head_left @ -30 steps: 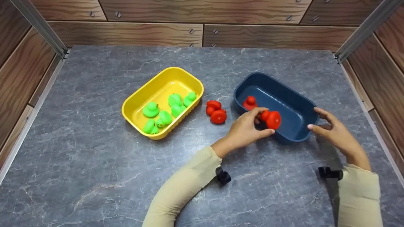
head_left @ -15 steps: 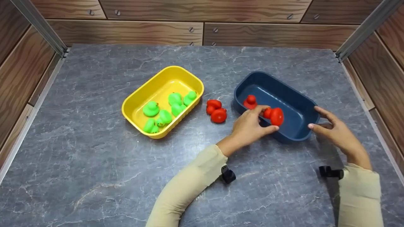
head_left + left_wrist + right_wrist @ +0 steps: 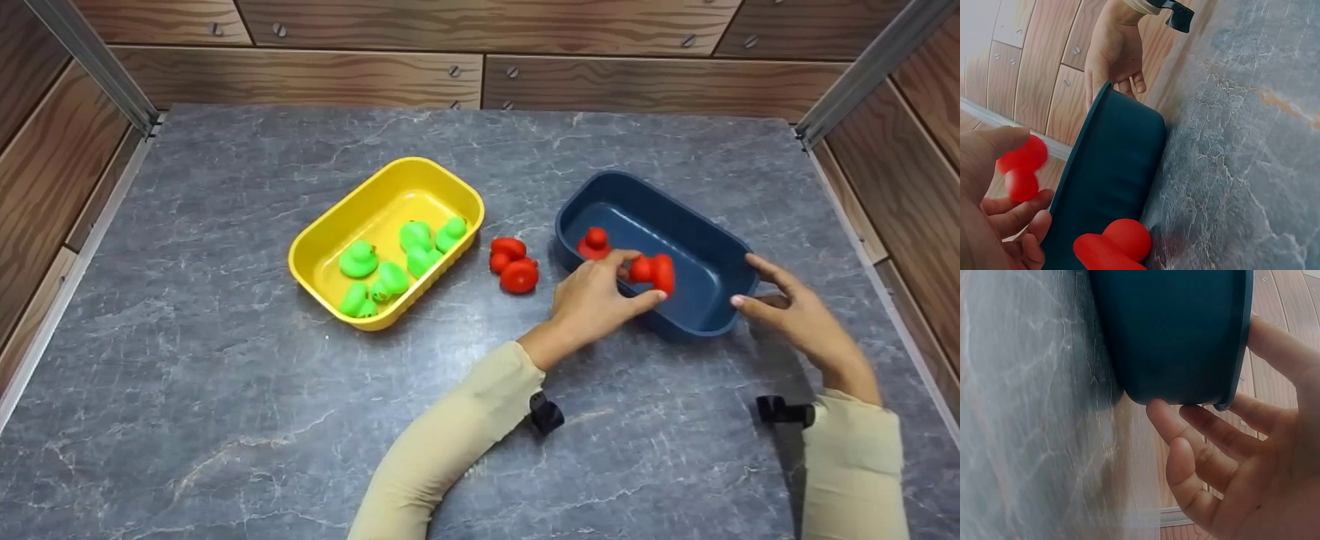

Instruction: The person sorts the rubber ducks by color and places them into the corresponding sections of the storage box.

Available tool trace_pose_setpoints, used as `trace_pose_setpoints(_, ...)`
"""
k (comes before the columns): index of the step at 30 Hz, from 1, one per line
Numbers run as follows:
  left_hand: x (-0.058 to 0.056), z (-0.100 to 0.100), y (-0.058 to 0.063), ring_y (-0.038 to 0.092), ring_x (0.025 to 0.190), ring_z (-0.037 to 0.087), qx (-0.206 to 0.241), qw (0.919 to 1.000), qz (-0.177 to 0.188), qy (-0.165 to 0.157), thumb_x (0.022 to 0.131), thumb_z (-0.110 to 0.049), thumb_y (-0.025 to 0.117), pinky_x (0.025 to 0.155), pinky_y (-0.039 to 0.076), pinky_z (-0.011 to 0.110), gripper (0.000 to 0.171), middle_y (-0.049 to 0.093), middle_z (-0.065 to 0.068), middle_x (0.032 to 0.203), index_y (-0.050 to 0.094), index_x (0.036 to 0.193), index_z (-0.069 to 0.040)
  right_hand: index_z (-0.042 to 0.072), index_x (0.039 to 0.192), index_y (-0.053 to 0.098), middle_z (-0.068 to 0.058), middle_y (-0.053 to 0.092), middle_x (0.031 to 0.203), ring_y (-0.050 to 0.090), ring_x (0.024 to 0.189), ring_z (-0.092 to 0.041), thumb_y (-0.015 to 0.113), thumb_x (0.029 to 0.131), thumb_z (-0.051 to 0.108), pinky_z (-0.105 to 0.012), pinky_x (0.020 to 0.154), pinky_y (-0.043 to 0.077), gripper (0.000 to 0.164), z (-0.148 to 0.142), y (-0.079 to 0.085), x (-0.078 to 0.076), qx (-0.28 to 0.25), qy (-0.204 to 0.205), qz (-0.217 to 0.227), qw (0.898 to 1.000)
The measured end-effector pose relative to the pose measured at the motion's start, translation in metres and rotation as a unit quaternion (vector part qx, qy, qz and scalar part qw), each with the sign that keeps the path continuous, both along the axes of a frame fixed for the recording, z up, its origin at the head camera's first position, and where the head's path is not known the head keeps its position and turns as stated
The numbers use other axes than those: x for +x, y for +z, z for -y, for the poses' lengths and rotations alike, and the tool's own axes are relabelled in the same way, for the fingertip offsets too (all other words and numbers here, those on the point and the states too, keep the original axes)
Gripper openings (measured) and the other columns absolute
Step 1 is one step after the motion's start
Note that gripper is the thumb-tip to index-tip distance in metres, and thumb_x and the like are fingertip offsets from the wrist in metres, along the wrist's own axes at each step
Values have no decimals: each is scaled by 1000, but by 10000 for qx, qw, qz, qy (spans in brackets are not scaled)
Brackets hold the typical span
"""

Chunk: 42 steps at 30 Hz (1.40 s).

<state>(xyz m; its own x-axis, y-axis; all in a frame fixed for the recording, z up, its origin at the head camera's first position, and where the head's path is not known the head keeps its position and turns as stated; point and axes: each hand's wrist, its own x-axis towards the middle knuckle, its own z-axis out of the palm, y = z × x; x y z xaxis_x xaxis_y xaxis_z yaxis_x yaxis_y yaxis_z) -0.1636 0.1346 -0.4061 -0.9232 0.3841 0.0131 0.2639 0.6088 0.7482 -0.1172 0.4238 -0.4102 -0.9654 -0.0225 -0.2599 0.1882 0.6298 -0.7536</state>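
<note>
My left hand (image 3: 592, 300) pinches a red rubber duck (image 3: 654, 271) between thumb and fingers, above the near side of the blue tub (image 3: 679, 225). In the left wrist view the duck (image 3: 1022, 183) shows close to the thumb, with curled fingers below. Another red duck (image 3: 595, 241) sits inside the tub at its left end. At the opposite end, my right hand (image 3: 806, 322) rests spread fingertips on the rim and outer wall; in the right wrist view the thumb touches the rim and fingers lie against the wall.
Two red ducks (image 3: 517, 275) lie together on the grey marbled table (image 3: 247, 420), between the tubs. To their left stands a yellow tub (image 3: 337, 214) holding several green ducks (image 3: 358, 259). Wood-patterned panels (image 3: 375, 79) enclose the table's back and sides.
The left hand has moved slightly right with the red duck, which has turned in its fingers. The right hand stays at the blue tub's end, and both tubs keep their places.
</note>
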Motion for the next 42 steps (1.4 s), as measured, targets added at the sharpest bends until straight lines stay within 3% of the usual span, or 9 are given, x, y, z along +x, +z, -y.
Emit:
trace_pose_setpoints(5,0,3,0,63,90,1,214,9997,55,-63,83,-49,69,74,46,19,52,68,-20,95,58,129,-29,23,156,12,-29,13,156,52,92,18,58,96,35,-13,74,48,76,0,0,0,4,1,-14,10000)
trace_pose_setpoints(13,3,15,0,60,87,1,614,9975,60,-334,84,-45,70,73,43,17,49,67,-16,97,59,129,-26,24,156,11,-29,10,157,50,93,20,58,97,33,-12,74,47,76,-2,-1,0,-7,20,-27,10000)
trace_pose_setpoints(17,5,23,0,59,87,7,1022,9934,178,-485,84,-41,72,71,41,14,48,67,-11,99,60,127,-22,23,156,11,-31,11,156,50,94,20,58,97,31,-12,74,48,76,-1,-2,-1,-61,53,-71,9999)
trace_pose_setpoints(21,8,30,0,60,89,12,1138,9911,253,-635,84,-39,73,72,41,14,47,67,-7,101,61,126,-20,24,156,11,-31,10,156,50,94,19,57,97,32,-12,75,48,76,0,-2,0,-46,50,-42,10000)
trace_pose_setpoints(29,13,42,0,58,95,11,811,9919,232,-955,84,-39,73,75,42,15,49,64,-4,108,60,128,-20,25,156,9,-30,9,157,50,94,19,57,97,33,-13,75,49,77,-2,-2,-1,-26,-2,54,10000)
trace_pose_setpoints(33,12,48,-2,56,105,15,597,9935,217,-947,83,-41,74,78,41,19,51,63,-2,112,59,127,-22,24,156,10,-30,9,157,50,94,19,57,97,32,-13,74,49,76,-1,-2,-2,-50,-8,0,10000)
trace_pose_setpoints(42,8,55,-10,50,109,14,-47,9952,190,-959,78,-44,78,85,43,25,56,61,-1,118,59,127,-23,24,156,11,-31,10,156,50,93,19,57,97,33,-13,73,49,76,-1,-2,-1,-32,12,-26,10000)
